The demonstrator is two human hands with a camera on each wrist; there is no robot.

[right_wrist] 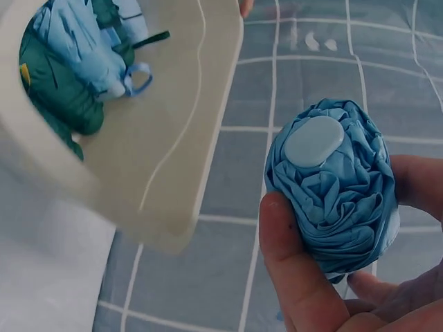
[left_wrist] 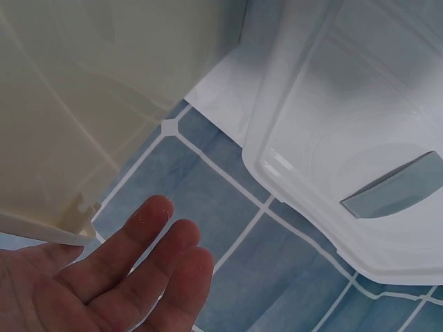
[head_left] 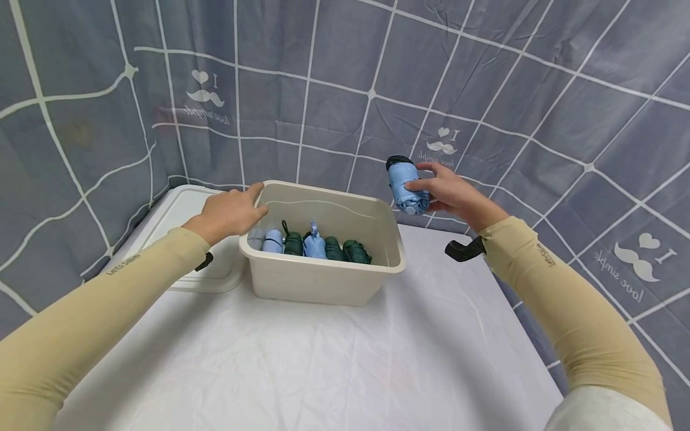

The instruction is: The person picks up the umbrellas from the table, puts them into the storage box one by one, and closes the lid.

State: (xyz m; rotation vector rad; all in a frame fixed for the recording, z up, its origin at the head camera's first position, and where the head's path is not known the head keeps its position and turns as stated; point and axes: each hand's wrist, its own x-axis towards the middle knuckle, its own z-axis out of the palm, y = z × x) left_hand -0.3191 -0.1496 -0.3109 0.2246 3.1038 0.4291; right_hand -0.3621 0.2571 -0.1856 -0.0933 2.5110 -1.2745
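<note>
In the head view, my right hand (head_left: 450, 188) holds a folded blue compact umbrella (head_left: 404, 182) above the right end of a cream plastic bin (head_left: 318, 278). Its gathered fabric and pale oval end cap (right_wrist: 315, 141) face the right wrist camera, thumb and fingers on either side. My left hand (head_left: 232, 212) grips the bin's left rim near the back corner. From the left wrist, several of its fingers (left_wrist: 183, 266) extend loosely outside the bin wall. Inside the bin lies a row of folded umbrellas: dark green ones (head_left: 356, 252) and light blue ones (head_left: 315, 244).
A white lid (head_left: 178, 218) lies left of the bin, partly behind my left arm. A white cloth (head_left: 323, 359) covers the table. Grey-blue curtains (head_left: 345, 78) with white grid lines hang close behind and at both sides.
</note>
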